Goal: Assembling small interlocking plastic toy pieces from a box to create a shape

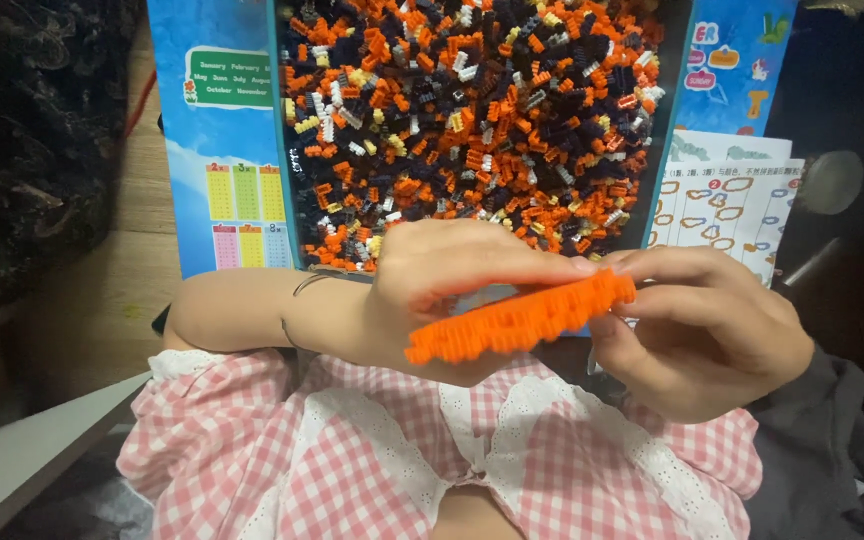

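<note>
Behind, upper frame: a tray [290,150] of small bricks [472,110].
Left hand [442,290] and right hand [702,330] both clamp an orange brick slab [517,318] at centre.

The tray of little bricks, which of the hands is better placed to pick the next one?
Probably the left hand: it sits right at the tray edge, while the right hand grips the orange brick slab end.

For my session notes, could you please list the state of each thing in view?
Left hand: gripping the orange brick slab.
Right hand: pinching the slab's other end.
Orange brick slab: assembled, held tilted above the lap.
Tray: open, full of loose small bricks.
Instruction sheet: lying flat, partly covered.
</note>
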